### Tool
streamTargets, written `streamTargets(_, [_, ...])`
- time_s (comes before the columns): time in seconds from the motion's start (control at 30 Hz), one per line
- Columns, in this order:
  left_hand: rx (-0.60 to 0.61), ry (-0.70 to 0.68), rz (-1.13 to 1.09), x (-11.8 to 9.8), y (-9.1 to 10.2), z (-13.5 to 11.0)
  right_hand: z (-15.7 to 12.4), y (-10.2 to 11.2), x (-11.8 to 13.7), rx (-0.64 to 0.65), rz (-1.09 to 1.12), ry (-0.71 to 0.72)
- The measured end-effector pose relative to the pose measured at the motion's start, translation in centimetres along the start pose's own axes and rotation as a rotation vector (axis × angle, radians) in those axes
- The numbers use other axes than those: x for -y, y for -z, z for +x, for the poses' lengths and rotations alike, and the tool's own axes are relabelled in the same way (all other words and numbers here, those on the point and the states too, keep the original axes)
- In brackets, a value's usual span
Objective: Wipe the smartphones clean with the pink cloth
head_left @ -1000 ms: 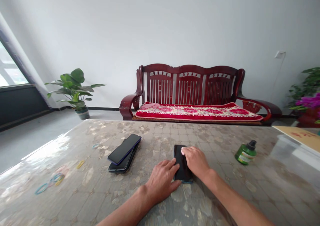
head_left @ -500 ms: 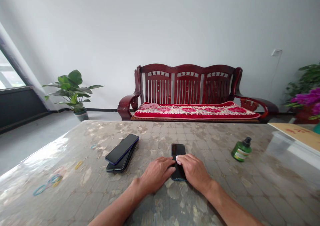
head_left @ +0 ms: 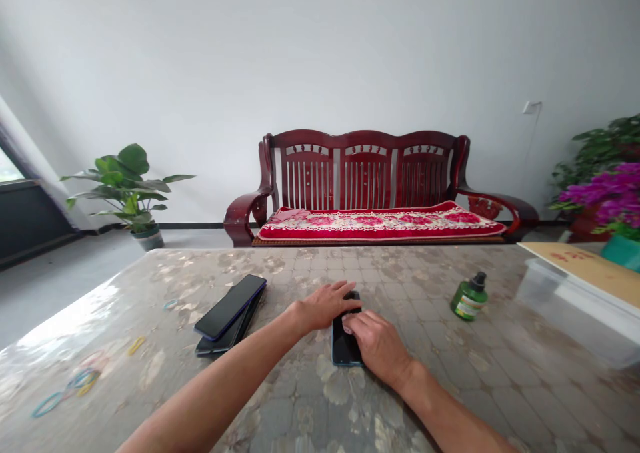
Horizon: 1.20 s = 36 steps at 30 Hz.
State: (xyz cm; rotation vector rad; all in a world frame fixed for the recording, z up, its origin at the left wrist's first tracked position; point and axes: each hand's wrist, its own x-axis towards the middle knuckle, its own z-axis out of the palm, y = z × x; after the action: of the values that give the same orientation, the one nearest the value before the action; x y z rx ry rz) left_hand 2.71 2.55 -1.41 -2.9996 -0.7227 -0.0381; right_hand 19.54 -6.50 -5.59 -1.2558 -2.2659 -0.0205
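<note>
A black phone (head_left: pixel 341 347) lies flat on the patterned table (head_left: pixel 450 373) in front of me. My left hand (head_left: pixel 326 303) rests at its far end, fingers stretched over the top edge. My right hand (head_left: pixel 376 343) lies on the phone's right side, with its fingertips pressed on the dark screen. Whether anything is under those fingertips is too small to see. To the left lie two more dark phones (head_left: pixel 229 313), one stacked askew on the other.
A small green bottle (head_left: pixel 468 297) with a black cap stands right of my hands. A clear plastic box (head_left: pixel 575 313) with a brown board sits at the right edge. Coloured rubber bands (head_left: pixel 70 386) are scattered at the left. A red wooden bench (head_left: pixel 370 193) stands beyond the table.
My left hand has moved from the phone's near left side up to its far end. My right hand has slid down the screen toward me. The view has shifted right.
</note>
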Motion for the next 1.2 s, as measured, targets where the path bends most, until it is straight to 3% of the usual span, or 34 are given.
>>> streamTargets(0.2, [0.128,-0.028,0.049,0.3,0.4,1.5,0.1,0.1,-0.2,-0.016,0.006,0.030])
streamTargets(0.4, [0.187,0.104,-0.069,1.8,0.5,0.2,0.5,0.5,-0.7,-0.027,0.013,0.022])
streamTargets(0.67, [0.082,0.327,-0.237,1.0,0.2,-3.7,0.4,0.9,-1.8,-0.031,-0.052,-0.127])
streamTargets(0.9, [-0.049,0.441,-0.337,0.6,-1.4,-6.9,0.3,1.6,-2.7,-0.010,-0.177,-0.220])
streamTargets(1.2, [-0.224,0.448,-0.357,1.5,-3.8,-7.8,1.0,1.3,-1.7,0.068,-0.277,-0.264])
